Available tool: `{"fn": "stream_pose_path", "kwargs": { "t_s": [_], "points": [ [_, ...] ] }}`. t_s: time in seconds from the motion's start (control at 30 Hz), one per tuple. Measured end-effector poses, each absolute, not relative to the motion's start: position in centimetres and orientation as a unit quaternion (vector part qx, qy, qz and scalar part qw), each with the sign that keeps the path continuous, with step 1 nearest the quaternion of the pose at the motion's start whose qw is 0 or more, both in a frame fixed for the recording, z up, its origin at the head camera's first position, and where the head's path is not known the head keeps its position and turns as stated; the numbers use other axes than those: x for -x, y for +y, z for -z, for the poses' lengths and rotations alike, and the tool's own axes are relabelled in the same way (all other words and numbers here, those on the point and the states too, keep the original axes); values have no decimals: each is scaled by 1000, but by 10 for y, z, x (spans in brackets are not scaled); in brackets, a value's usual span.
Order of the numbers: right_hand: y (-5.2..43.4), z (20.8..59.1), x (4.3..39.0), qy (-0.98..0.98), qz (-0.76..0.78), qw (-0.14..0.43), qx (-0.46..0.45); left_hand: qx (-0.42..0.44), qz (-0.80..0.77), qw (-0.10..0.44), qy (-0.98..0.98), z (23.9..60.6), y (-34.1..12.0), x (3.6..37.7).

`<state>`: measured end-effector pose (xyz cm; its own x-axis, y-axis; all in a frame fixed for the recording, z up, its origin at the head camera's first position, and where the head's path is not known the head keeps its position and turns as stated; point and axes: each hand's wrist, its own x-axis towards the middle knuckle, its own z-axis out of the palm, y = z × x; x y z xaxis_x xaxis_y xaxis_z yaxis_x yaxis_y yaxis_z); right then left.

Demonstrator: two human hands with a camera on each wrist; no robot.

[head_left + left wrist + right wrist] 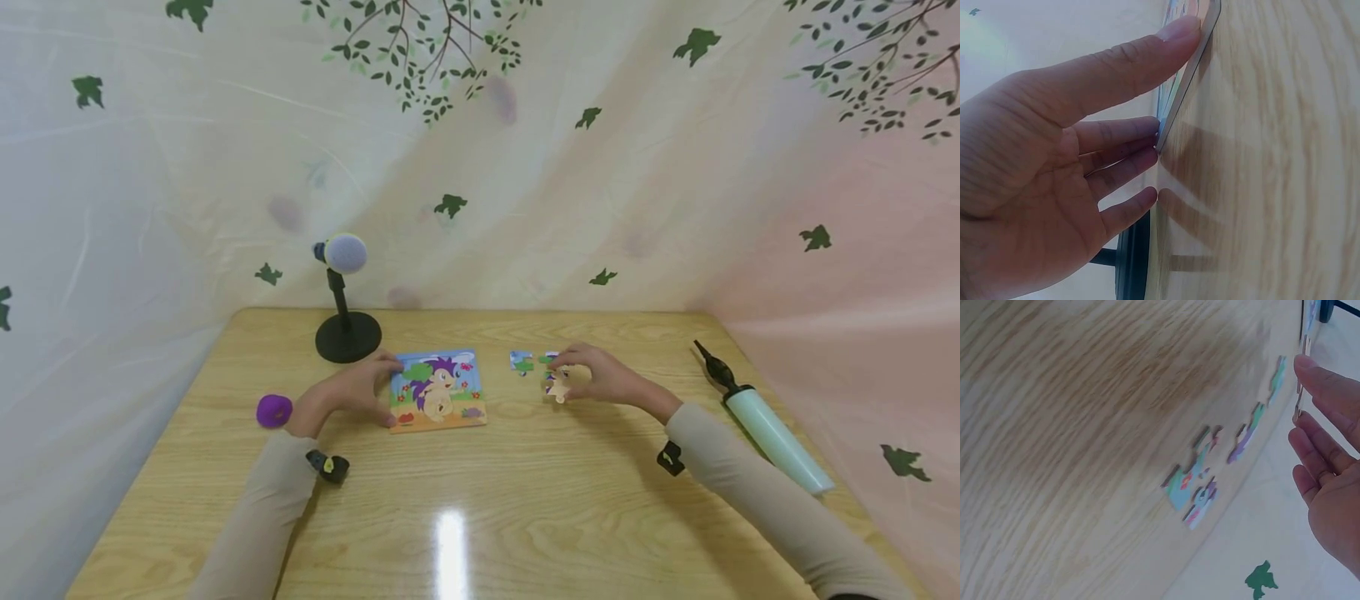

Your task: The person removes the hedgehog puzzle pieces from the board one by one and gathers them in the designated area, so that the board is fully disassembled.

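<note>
A puzzle board [437,390] with a purple-spiked hedgehog picture lies on the table. My left hand [358,390] holds it along its left side, the thumb at the near corner and the fingers near the far corner. In the left wrist view the thumb rests on the face of the board [1180,94] by its edge. To the right of the board, my right hand [606,377] pinches a beige jigsaw piece [557,389] between thumb and fingers. In the right wrist view that piece is seen edge-on. Loose jigsaw pieces [521,361] lie beside it, several showing in the right wrist view [1188,481].
On the far left stands a black round-based stand [348,335] with a pale round head. A purple ring-shaped object [274,411] lies left of my left hand. Along the right side lies a mint-green hand pump [776,437]. A leaf-print cloth [517,167] hangs behind the table.
</note>
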<state>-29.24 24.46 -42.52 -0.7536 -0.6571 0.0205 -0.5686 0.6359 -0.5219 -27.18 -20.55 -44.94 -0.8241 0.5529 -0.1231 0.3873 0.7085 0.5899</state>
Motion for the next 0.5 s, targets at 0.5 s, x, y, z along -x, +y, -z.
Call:
{"fn": "stream_pose_path", "kwargs": {
  "t_s": [0.5],
  "points": [
    [253, 439, 297, 906, 241, 92, 337, -249, -287, 155, 912, 449, -205, 272]
  ]
}}
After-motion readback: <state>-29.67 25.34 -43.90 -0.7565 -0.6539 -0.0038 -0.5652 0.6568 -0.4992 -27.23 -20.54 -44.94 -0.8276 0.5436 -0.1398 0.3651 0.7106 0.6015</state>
